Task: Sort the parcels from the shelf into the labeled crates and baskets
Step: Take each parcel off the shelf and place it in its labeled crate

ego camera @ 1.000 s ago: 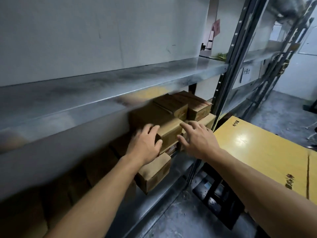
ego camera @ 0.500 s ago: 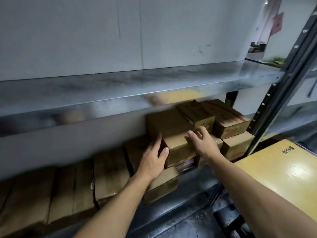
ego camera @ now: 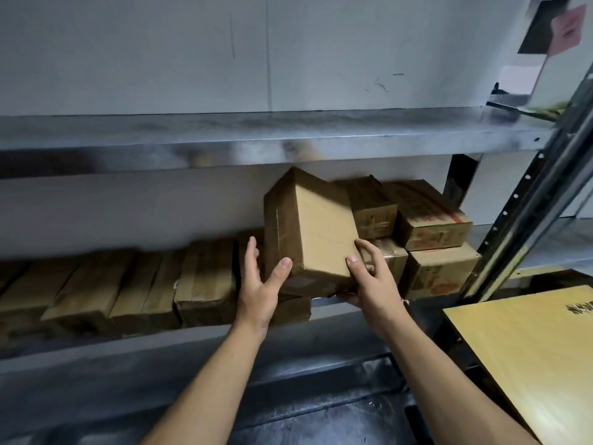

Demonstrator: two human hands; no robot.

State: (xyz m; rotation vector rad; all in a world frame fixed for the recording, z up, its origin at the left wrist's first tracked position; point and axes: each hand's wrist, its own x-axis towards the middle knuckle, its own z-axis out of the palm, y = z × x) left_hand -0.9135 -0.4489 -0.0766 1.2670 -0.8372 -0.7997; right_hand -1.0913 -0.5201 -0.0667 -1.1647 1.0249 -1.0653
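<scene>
left hand (ego camera: 260, 293): some fingers are hidden behind the left face of the tilted parcel (ego camera: 316, 232). right hand (ego camera: 375, 284): lower fingers are hidden under the parcel's bottom edge. row of boxes (ego camera: 128, 284): blurred, cut off at the left edge. stacked boxes (ego camera: 433, 226): print unreadable. yellow board (ego camera: 529, 354): cut off at right and bottom, marking truncated. pink note (ego camera: 566, 28): blurred, text illegible.

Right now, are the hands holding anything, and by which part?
Both hands hold one tilted box by its lower end: left hand at the lower-left corner, right hand at the lower-right corner, reaching underneath.
</scene>
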